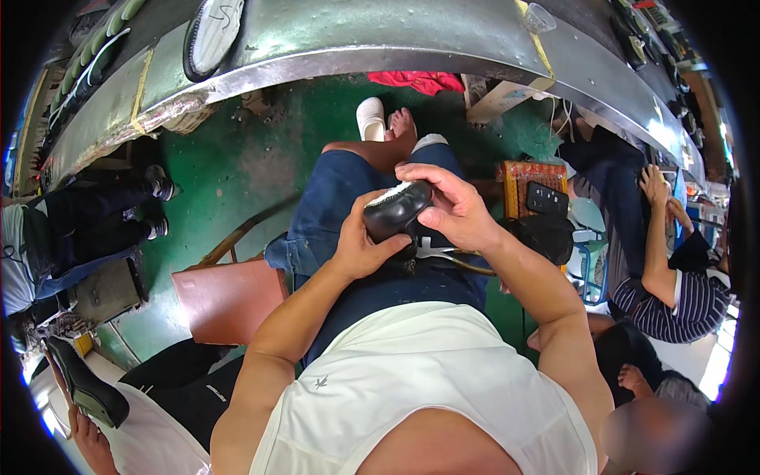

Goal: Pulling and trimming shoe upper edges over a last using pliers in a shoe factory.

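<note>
Above my lap I hold a black shoe (396,212), glossy on its rounded end, with a white, gathered-looking strip along its upper edge. My left hand (359,247) is wrapped round its near left side, the thumb lying across the bottom. The fingers of my right hand (457,207) curve over its right end, with the thumb pressed on the side. Just below the shoe, a metal tool (435,252) with a curved handle rests on my lap; its kind is hard to make out. Part of the shoe is hidden behind my fingers.
A metal-topped bench (372,32) curves across the front, bearing a sole-shaped white piece with a black rim (214,36). To my left stands a reddish-brown board (229,299). A phone (546,198) lies on a woven seat (514,186) at my right. Other people sit on both sides.
</note>
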The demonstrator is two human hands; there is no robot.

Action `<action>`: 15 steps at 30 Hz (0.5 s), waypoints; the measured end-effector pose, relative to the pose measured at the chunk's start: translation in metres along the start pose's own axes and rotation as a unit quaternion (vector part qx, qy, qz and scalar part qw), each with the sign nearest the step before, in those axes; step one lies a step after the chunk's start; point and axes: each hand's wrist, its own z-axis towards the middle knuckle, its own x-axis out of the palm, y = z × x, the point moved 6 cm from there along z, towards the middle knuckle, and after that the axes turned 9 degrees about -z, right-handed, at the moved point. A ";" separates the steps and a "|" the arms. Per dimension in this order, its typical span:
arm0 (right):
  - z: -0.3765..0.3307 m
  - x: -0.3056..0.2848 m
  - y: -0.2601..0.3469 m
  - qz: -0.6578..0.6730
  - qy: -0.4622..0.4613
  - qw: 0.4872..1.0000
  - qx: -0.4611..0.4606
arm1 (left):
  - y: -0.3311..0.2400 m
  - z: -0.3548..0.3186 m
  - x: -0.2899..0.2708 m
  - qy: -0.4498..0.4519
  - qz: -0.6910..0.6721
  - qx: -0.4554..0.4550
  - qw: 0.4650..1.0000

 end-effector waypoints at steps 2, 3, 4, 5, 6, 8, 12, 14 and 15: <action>-0.001 -0.006 -0.001 0.003 0.010 1.000 0.005 | 0.001 0.003 0.005 0.016 0.019 0.005 1.000; -0.004 -0.007 -0.003 0.007 0.023 1.000 0.005 | 0.004 0.002 0.006 0.018 0.016 0.001 1.000; -0.003 -0.009 -0.003 0.001 0.024 1.000 0.000 | 0.005 0.003 0.008 0.022 0.030 -0.005 0.999; -0.004 -0.010 -0.002 -0.001 0.021 1.000 0.000 | 0.006 0.006 0.011 0.025 0.045 -0.010 0.999; -0.005 -0.008 -0.005 0.025 0.006 0.999 0.019 | 0.006 0.004 0.011 0.025 0.046 -0.009 0.999; -0.006 -0.003 -0.002 0.050 -0.003 0.998 0.030 | 0.003 0.002 0.009 0.009 0.017 -0.019 1.000; -0.019 -0.004 -0.012 0.055 -0.088 0.988 0.115 | 0.001 -0.002 0.010 0.004 0.139 -0.007 0.990; -0.026 -0.010 -0.017 0.049 -0.090 0.988 0.112 | 0.019 0.000 0.017 -0.004 0.095 -0.011 0.995; -0.025 -0.006 -0.014 0.035 -0.074 0.989 0.120 | 0.020 -0.005 0.016 -0.022 0.088 -0.018 0.996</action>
